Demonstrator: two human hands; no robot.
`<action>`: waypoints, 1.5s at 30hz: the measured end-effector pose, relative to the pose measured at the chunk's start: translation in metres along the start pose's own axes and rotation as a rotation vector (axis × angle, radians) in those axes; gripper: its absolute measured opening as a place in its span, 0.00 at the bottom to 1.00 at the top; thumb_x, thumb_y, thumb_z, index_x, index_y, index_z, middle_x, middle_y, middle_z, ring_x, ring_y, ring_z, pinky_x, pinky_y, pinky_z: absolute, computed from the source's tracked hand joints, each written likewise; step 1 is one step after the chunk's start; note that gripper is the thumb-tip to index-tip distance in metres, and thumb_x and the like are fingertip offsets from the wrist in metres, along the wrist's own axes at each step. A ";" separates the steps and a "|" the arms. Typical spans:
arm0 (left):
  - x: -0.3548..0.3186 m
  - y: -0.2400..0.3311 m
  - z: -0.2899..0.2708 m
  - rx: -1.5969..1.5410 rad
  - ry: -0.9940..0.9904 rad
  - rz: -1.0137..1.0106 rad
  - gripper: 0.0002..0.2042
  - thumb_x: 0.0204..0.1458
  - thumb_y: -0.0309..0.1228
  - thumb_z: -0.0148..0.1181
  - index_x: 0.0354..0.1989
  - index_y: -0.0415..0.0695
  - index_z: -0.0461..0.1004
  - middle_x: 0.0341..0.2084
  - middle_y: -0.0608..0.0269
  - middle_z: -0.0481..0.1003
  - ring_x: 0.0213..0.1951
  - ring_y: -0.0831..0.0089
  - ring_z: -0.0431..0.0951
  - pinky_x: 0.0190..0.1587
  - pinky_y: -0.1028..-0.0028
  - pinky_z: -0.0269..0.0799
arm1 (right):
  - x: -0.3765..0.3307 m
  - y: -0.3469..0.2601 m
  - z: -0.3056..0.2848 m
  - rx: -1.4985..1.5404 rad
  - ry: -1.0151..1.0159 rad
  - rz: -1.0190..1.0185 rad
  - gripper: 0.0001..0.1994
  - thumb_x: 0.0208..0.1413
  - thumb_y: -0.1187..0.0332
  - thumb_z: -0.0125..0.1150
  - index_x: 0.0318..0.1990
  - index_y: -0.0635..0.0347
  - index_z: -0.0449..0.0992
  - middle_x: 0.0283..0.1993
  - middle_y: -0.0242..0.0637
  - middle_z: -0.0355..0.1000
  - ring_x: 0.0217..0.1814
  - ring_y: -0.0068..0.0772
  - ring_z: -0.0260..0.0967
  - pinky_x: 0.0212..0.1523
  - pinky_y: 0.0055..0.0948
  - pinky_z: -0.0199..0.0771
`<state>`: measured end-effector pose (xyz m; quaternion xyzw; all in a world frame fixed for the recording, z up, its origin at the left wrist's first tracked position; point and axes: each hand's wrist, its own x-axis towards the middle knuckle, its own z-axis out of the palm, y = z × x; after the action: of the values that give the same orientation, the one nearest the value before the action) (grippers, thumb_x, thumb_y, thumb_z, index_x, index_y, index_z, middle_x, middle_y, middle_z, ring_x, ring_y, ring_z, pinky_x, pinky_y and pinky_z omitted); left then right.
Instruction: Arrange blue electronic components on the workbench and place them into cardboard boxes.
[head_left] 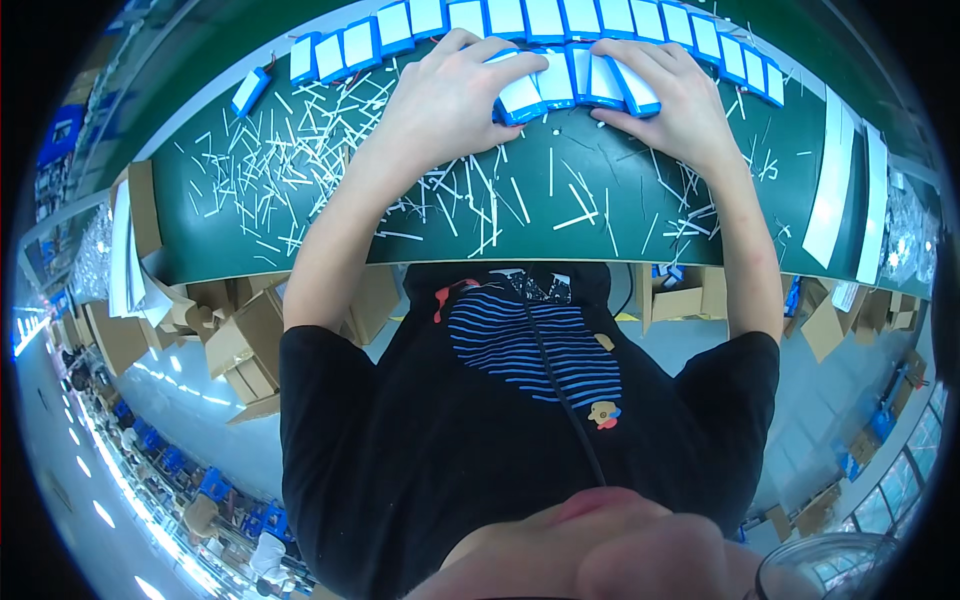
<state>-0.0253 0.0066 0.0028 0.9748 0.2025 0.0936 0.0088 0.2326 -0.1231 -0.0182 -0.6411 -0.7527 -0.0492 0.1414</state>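
A short row of flat blue packs with white tops (pixel 555 80) lies on the green table, in front of a longer row. My left hand (pixel 450 98) is closed round the left end of the short row, its fingers over the top and its thumb at the near edge. At the opposite end, my right hand (pixel 675 95) grips the last, tilted pack (pixel 634 90) in the same way. The packs between the hands stand close together. Parts of the end packs are hidden under my fingers.
Behind my hands, a long curved row of similar packs (pixel 361 45) spans the table (pixel 330 245). One pack (pixel 250 92) lies apart at the left. Thin white strips (pixel 275 150) litter the surface. Long white sheets (pixel 832 190) lie at the right, and cardboard boxes (pixel 245 345) stand below the near edge.
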 end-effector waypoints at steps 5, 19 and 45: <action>-0.001 0.004 0.000 0.009 0.001 -0.002 0.32 0.41 0.39 0.79 0.59 0.64 0.76 0.56 0.72 0.77 0.53 0.64 0.77 0.58 0.68 0.76 | -0.014 0.012 0.015 -0.045 0.106 -0.083 0.33 0.46 0.59 0.79 0.62 0.38 0.75 0.61 0.26 0.75 0.54 0.35 0.69 0.53 0.28 0.76; -0.003 0.008 -0.014 -0.062 -0.122 -0.044 0.34 0.38 0.31 0.79 0.59 0.64 0.76 0.59 0.72 0.76 0.57 0.62 0.76 0.62 0.64 0.73 | -0.028 -0.022 0.020 -0.076 0.305 0.048 0.30 0.50 0.53 0.76 0.62 0.31 0.75 0.59 0.26 0.74 0.54 0.36 0.67 0.45 0.27 0.79; -0.033 0.017 -0.020 -1.087 0.317 -0.388 0.38 0.35 0.25 0.77 0.61 0.57 0.74 0.56 0.55 0.77 0.52 0.57 0.77 0.51 0.63 0.78 | -0.059 -0.029 -0.045 1.355 0.735 0.941 0.23 0.61 0.55 0.66 0.62 0.49 0.74 0.61 0.44 0.71 0.53 0.40 0.70 0.48 0.35 0.77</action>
<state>-0.0517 -0.0223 0.0173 0.7499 0.2990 0.3247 0.4928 0.2193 -0.1959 0.0113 -0.6059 -0.1874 0.2661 0.7259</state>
